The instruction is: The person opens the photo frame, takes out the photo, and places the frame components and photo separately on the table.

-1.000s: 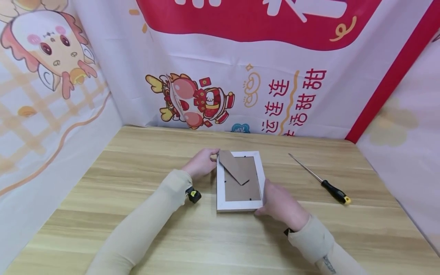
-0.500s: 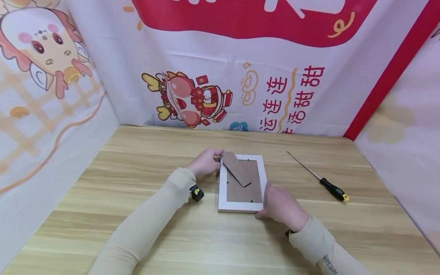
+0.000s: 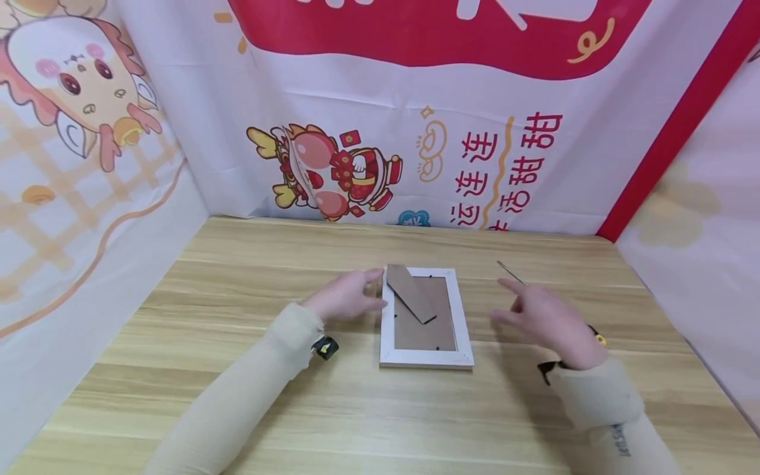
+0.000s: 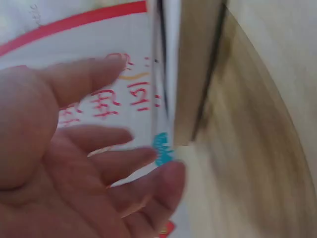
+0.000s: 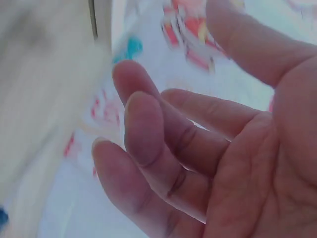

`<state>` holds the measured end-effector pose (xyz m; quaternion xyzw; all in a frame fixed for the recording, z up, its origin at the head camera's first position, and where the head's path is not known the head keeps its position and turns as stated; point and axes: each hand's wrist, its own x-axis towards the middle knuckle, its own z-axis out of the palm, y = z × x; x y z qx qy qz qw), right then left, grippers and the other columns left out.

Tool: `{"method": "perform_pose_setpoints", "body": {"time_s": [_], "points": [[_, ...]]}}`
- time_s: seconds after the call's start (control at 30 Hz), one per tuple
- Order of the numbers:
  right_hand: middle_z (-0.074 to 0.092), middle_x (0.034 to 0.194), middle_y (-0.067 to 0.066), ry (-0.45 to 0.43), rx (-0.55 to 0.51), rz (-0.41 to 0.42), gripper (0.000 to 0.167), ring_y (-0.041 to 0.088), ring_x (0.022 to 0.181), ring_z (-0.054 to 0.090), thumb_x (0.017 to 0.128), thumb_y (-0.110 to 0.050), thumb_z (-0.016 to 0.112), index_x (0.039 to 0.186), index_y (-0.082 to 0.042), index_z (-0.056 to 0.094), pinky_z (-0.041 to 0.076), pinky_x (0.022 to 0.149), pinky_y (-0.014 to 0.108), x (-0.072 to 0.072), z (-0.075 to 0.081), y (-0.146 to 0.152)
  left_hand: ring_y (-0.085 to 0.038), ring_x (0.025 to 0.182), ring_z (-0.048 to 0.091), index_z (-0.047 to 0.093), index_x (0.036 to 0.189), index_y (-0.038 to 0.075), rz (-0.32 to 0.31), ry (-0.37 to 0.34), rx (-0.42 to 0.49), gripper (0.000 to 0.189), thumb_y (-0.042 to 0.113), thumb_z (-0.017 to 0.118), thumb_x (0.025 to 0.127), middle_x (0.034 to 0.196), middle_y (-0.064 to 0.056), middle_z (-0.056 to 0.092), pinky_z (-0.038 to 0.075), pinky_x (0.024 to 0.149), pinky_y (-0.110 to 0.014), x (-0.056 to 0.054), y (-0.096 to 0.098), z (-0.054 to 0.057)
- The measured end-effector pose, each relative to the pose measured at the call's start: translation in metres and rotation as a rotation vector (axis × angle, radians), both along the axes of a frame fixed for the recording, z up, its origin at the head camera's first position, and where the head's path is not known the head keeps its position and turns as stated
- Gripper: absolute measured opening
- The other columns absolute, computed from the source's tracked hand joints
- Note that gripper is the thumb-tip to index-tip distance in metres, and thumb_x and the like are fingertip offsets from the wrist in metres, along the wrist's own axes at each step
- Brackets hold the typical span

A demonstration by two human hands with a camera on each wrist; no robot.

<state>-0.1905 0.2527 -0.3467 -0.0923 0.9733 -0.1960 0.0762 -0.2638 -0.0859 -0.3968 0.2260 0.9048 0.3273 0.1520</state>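
A white picture frame (image 3: 426, 358) lies back side up on the table, its brown backing (image 3: 418, 335) showing. A brown easel stand (image 3: 410, 293) slants across that backing. My left hand (image 3: 344, 295) is at the frame's left edge, fingers spread and gripping nothing; in the left wrist view the frame's side (image 4: 190, 74) stands just past the fingertips. To the right of the frame, my right hand (image 3: 543, 320) is over the screwdriver, whose metal shaft tip (image 3: 510, 271) shows beyond the fingers. The hand hides most of the screwdriver's handle. The right wrist view shows an empty palm with loosely bent fingers.
The wood-grain table (image 3: 356, 422) is bounded at the back by a printed white and red cloth (image 3: 332, 79). More printed cloth (image 3: 89, 251) hangs along the left side, and pale cloth (image 3: 700, 264) along the right.
My right hand has let go of the frame's right edge and moved right, over the screwdriver. My left hand's fingers have loosened from the frame's left edge and spread.
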Motion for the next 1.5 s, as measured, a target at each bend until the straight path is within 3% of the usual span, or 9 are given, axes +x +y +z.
{"method": "perform_pose_setpoints", "body": {"time_s": [0.07,0.23,0.4,0.63,0.97,1.37,1.5], "points": [[0.066,0.08,0.003,0.032,-0.004,-0.013,0.07,0.016,0.066,0.057,0.09,-0.033,0.073,0.143,0.003,0.047,0.046,0.057,0.034,-0.005,0.003,0.018,-0.026,0.143,0.031,0.033,0.154,0.006,-0.054,0.032,-0.053,0.083,0.032,0.076,0.088,0.159,-0.01,0.029,0.031,0.113,-0.039,0.011,0.0,0.002],[0.062,0.076,0.003,0.078,0.053,0.003,0.057,0.016,0.063,0.052,0.089,-0.025,0.072,0.133,0.008,0.055,0.042,0.055,0.032,-0.016,-0.008,0.058,-0.033,0.145,0.027,0.033,0.152,0.0,-0.144,0.13,-0.221,0.099,0.042,0.083,0.078,0.159,-0.018,0.026,0.025,0.116,-0.043,0.036,0.01,0.005],[0.061,0.08,0.009,0.066,0.124,0.01,0.055,0.023,0.071,0.055,0.087,-0.023,0.072,0.129,0.011,0.057,0.045,0.061,0.038,-0.024,-0.023,0.086,-0.038,0.145,0.025,0.035,0.151,-0.002,-0.18,0.158,-0.299,0.102,0.047,0.084,0.076,0.159,-0.021,0.025,0.025,0.116,-0.049,0.045,0.017,0.001],[0.066,0.091,0.024,-0.014,0.193,-0.055,0.054,0.039,0.086,0.063,0.081,-0.023,0.078,0.119,0.011,0.062,0.051,0.072,0.053,-0.026,-0.031,0.115,-0.04,0.146,0.02,0.031,0.152,-0.003,-0.173,0.14,-0.337,0.106,0.049,0.083,0.075,0.16,-0.023,0.018,0.024,0.116,-0.05,0.046,0.019,-0.003],[0.068,0.094,0.021,-0.06,0.187,-0.074,0.043,0.036,0.085,0.062,0.078,-0.024,0.082,0.107,0.005,0.069,0.05,0.071,0.051,-0.029,-0.038,0.126,-0.041,0.146,0.02,0.032,0.152,-0.004,-0.153,0.105,-0.308,0.11,0.049,0.086,0.072,0.16,-0.025,0.018,0.024,0.116,-0.05,0.041,0.015,-0.005],[0.064,0.079,0.007,-0.096,0.185,-0.067,0.018,0.026,0.073,0.056,0.082,-0.019,0.075,0.088,-0.003,0.071,0.046,0.064,0.041,-0.036,-0.044,0.13,-0.04,0.145,0.023,0.033,0.152,-0.002,-0.16,0.109,-0.328,0.11,0.052,0.085,0.071,0.16,-0.023,0.02,0.025,0.115,-0.05,0.039,0.014,-0.006],[0.062,0.077,0.008,-0.082,0.164,-0.058,0.021,0.026,0.071,0.054,0.083,-0.019,0.07,0.089,0.001,0.067,0.045,0.062,0.039,-0.036,-0.044,0.131,-0.039,0.145,0.024,0.033,0.152,-0.001,-0.153,0.11,-0.33,0.111,0.052,0.085,0.07,0.16,-0.022,0.02,0.026,0.115,-0.05,0.039,0.013,-0.006]]}}
